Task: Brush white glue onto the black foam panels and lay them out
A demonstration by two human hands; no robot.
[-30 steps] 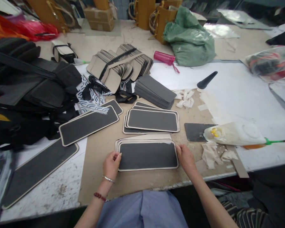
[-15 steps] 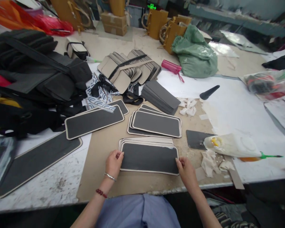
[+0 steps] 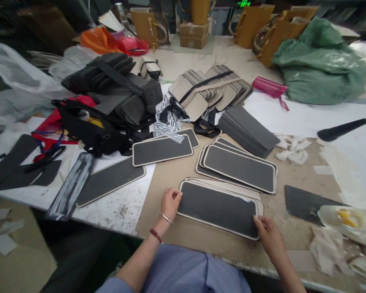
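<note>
A dark grey rectangular panel with rounded corners and a beige rim [image 3: 216,209] is held by its two short ends. My left hand [image 3: 171,203] pinches its left end, and my right hand [image 3: 268,232] grips the right end between thumb and fingers. Beneath and behind it lies a small stack of beige boards [image 3: 225,185], mostly covered. Just beyond sits another pile of rimmed dark panels [image 3: 239,165]. To the left, a similar panel [image 3: 163,150] overlaps others on the table.
Dark grey strips [image 3: 247,128] are stacked behind the panels, beside a strapped bundle of beige boards [image 3: 213,87]. Black bags [image 3: 118,89] fill the left. At right are a black tapered tool [image 3: 343,129], a green plastic bag [image 3: 320,69] and a container with yellow stuff [image 3: 347,219].
The camera view has swung left, so everything appears further right. The held panel now sits more tilted, its right end nearer me, showing more of the boards beneath. Both hands keep their grip.
</note>
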